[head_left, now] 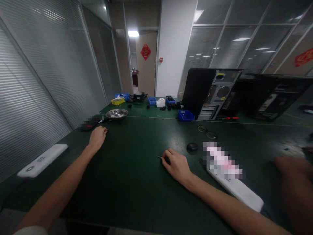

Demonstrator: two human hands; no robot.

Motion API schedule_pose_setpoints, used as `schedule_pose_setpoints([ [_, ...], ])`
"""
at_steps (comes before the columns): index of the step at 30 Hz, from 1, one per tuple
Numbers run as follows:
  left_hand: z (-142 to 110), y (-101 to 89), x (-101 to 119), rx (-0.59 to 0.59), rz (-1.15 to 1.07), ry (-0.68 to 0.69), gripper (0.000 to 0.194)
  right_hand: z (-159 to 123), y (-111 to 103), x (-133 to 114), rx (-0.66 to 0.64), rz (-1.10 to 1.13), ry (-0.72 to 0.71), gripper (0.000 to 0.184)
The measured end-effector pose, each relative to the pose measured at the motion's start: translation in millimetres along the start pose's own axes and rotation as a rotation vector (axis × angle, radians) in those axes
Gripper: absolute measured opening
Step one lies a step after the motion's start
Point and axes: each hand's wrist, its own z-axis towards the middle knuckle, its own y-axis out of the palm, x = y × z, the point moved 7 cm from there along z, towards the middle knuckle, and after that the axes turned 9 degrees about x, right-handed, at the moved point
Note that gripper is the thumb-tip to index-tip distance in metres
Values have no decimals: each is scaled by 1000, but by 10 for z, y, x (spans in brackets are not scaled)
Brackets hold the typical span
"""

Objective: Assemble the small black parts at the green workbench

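In the head view, a small thin-tipped tool [159, 157] is sitting in the right hand [176, 164], low over the near-middle part of the green tabletop [137, 143]. Its slim, pale tip is pointing toward the person's left and slightly away from the body, and its long axis is running roughly sideways across the tabletop, close to level. The dark part behind the tip is mostly hiding under the curled fingers, so its full length is not showing.

The right hand is closing around that tool, thumb and fingertips meeting about the dark part. The left hand [97, 135] is reaching farther forward, its fingers bunching nearly together; a small dark thing [107, 131] is showing at the fingertips, but whether they are gripping or only touching it cannot be told.

Just beyond the left hand, a metal bowl [124, 112] is holding small pale pieces. A black mouse [192, 146] is lying near the right hand, with glasses [211, 135] and a blue tray [186, 117] sitting farther back. A white power strip [244, 192] is lying beside the right forearm, and another person's arm [295, 182] is blurring at the right edge.
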Motion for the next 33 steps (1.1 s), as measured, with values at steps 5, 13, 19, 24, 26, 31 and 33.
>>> schedule_pose_setpoints([
  [5,-7,26,-8,23,-39,-9,37,-3,8,-6,-5,-4,5,13],
  [13,-17,66,15,1,-35,2,38,-11,0,-4,4,16,-4,12],
  [19,-13,4,29,31,-1,9,35,-3,-18,-15,15,18,-15,11],
  [24,24,22,-1,21,7,-27,35,-5,9,0,18,11,-16,11],
  [26,29,35,-16,5,22,-49,34,-7,19,4,10,3,-11,12],
  [31,9,18,-22,19,54,-64,33,-6,22,4,6,-13,-6,13],
  [33,4,24,-28,21,56,-65,34,-5,25,4,3,-14,-6,13],
])
